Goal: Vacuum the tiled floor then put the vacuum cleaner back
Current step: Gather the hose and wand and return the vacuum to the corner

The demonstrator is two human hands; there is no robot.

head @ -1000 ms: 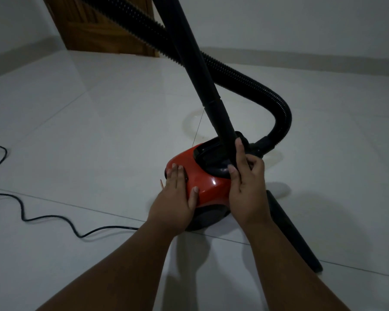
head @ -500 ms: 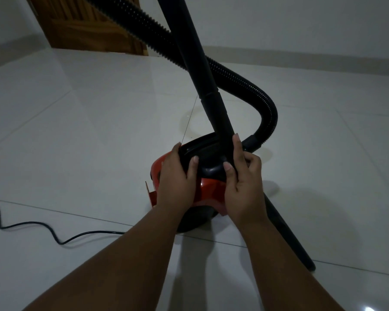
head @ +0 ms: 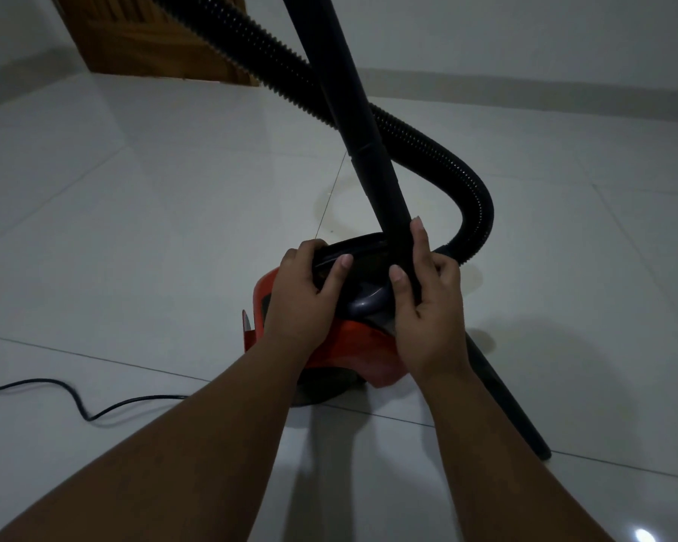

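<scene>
Both hands (head: 306, 303) now grip vacuum (head: 353, 346).

The room was dim and the picture underexposed, with a cool grey cast. The glossy tiled floor (head: 134, 228) carried soft reflections and one small bright glare spot at the lower right edge. Faint shadows spread on the tiles to the right of the vacuum cleaner (head: 353, 346) and beneath the forearms. Wide-angle distortion bent lines near the edges. Dark parts lacked detail.
</scene>
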